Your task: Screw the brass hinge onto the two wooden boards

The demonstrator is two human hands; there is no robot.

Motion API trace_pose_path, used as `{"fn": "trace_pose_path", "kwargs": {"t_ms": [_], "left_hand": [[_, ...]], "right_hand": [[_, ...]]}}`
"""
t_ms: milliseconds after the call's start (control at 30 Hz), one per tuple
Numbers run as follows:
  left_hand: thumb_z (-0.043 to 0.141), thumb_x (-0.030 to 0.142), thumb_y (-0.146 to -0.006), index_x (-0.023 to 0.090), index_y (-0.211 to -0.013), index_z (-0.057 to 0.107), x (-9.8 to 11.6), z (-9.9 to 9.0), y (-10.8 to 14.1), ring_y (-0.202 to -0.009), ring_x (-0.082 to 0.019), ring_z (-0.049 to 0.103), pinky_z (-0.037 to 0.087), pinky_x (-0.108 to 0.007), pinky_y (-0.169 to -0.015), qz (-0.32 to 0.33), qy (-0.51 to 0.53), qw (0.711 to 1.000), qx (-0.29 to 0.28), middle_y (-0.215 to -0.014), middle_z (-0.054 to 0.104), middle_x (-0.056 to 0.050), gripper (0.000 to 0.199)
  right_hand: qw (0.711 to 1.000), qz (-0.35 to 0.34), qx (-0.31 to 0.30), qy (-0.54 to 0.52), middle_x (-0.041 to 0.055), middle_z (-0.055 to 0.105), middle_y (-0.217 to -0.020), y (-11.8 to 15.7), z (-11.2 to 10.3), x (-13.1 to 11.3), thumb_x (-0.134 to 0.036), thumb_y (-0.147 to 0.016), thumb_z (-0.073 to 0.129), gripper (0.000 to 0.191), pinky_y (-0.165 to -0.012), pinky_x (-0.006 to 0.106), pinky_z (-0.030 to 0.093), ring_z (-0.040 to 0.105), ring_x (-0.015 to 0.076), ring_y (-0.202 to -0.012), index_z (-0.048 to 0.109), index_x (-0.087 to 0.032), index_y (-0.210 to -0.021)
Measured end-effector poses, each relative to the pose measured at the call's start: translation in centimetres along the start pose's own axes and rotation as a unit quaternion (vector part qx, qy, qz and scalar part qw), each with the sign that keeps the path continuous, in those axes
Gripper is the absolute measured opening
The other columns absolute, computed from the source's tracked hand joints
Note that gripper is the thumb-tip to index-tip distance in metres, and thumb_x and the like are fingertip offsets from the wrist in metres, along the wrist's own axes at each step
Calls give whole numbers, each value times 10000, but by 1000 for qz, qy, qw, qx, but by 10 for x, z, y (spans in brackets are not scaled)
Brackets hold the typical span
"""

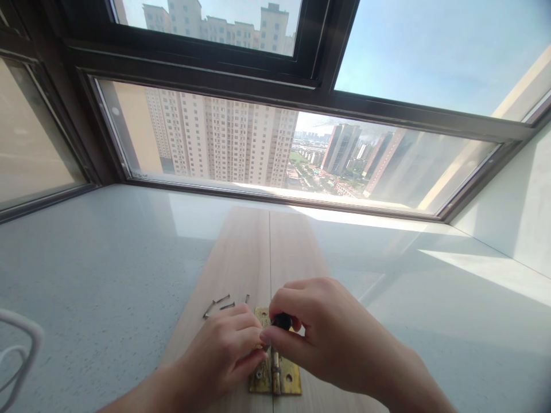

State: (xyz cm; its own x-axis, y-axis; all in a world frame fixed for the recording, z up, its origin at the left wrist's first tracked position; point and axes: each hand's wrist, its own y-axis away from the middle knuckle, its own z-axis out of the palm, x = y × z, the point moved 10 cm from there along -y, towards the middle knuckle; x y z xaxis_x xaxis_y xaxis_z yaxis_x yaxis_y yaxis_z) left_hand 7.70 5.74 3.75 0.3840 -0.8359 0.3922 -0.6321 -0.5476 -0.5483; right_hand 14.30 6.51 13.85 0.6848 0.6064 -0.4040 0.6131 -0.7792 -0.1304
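Observation:
A worn brass hinge (294, 387) lies open across the seam of two pale wooden boards (241, 246). My right hand (321, 327) is closed around the black handle of a screwdriver (282, 321) above the hinge. Thumb and fingers of my left hand (228, 344) are pinched together over the hinge's left leaf, close to the screwdriver's lower end; what they grip is hidden. A screw head (259, 375) shows in the lower left hole, while the lower right hole is bare. Several loose screws (227, 306) rest on the left board, beyond my left hand.
The boards lie on a pale speckled sill (107, 275) that meets a dark window frame (275, 198) at the back. A white curved bar or cable (32, 338) stands at the left edge. A white wall (512, 212) borders the right side.

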Motion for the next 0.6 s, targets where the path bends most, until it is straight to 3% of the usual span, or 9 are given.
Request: {"fn": "trace_pose_path", "kwargs": {"t_ms": [433,600], "left_hand": [[496,212,-922,193,-812,617,7,-6,-6,-757,-203,592,472,-297,-703,11,21,1000,12,-746,637,-48,164],[489,215,-922,196,-795,608,6,-7,-6,-751,-202,595,479,-293,-693,10,28,999,22,-737,635,-49,175]], "right_hand": [[999,5,0,51,-60,493,-607,-2,7,0,-276,-830,658,283,-518,254,178,330,75,-547,496,-167,-625],[998,6,-32,57,-63,508,-657,-3,9,-6,-239,-853,642,235,-518,250,176,347,69,-554,524,-172,-660]]}}
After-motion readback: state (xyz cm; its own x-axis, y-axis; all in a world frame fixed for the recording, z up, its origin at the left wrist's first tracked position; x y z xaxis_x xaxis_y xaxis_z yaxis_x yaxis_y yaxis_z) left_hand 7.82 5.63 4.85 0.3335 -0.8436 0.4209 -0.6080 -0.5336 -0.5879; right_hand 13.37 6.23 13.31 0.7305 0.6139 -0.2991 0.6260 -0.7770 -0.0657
